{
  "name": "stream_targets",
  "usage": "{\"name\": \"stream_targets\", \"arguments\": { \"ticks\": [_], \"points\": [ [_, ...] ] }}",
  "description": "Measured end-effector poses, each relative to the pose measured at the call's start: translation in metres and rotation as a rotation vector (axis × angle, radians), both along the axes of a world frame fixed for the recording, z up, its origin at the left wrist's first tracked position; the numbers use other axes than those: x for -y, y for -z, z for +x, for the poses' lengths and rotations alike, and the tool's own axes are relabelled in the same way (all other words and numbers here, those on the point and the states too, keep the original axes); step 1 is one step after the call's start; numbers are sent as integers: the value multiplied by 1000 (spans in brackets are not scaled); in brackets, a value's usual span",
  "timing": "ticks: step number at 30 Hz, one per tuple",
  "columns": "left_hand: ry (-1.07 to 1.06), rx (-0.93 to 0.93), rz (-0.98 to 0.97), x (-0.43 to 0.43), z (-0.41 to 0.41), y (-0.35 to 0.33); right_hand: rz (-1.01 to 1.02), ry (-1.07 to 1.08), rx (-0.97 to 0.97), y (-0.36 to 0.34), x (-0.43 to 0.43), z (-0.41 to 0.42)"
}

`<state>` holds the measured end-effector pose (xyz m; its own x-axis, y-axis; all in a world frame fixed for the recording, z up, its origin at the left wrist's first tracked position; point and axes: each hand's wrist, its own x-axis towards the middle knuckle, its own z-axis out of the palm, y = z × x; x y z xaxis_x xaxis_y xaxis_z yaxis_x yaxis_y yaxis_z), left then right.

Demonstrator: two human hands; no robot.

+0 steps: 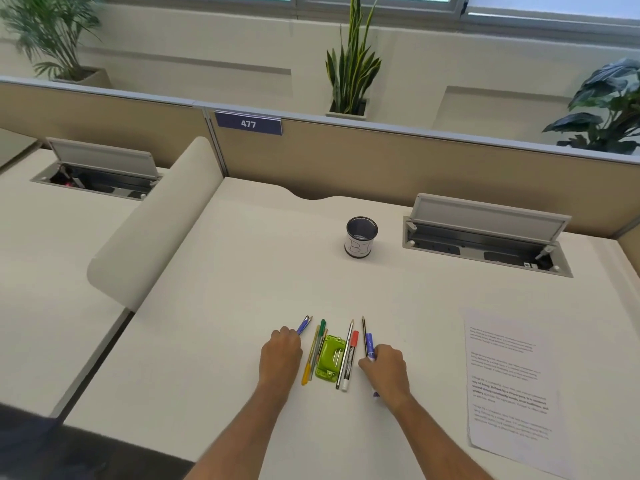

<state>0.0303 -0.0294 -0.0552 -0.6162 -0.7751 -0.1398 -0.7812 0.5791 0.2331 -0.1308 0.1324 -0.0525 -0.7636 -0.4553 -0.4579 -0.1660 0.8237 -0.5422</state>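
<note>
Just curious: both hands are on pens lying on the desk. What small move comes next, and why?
Probably lift both: the left hand grips the blue pen, the right hand the purple marker, each lying on the desk. The upright cup behind looks a likely place for them.

Single view, head-worn, wide-angle: set above the near edge of the desk point(242, 271), facing forward and down. Left hand point(281, 355) and right hand point(386, 367) sit close, low at centre. Partition point(381, 157) and plants point(349, 64) stand far off at the top, where straight edges bow.
</note>
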Motion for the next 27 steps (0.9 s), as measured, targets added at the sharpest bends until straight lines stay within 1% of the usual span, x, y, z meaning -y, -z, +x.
{"name": "stream_targets", "arguments": {
  "ticks": [5,7,11,13,15,18,21,27],
  "points": [
    [-88,-17,42,-6,-6,-5,-52,21,36,2,-4,-7],
    [-135,-42,61,-7,-9,-7,-90,69,56,1,-5,-7],
    [-276,-127,177,-5,-12,-15,-187,148,79,-2,-10,1],
    [-345,-184,257,-5,-10,-18,-225,123,87,-8,-11,8],
    [-411,-284,331,-3,-4,-18,-258,90,92,-15,-7,15],
    [-472,-375,417,3,9,-22,-286,56,105,-22,9,28],
    [-544,-450,494,15,28,-25,-301,48,173,-27,33,47],
    [-622,-509,543,67,83,-26,-309,29,304,-32,100,98]
  ]
}}
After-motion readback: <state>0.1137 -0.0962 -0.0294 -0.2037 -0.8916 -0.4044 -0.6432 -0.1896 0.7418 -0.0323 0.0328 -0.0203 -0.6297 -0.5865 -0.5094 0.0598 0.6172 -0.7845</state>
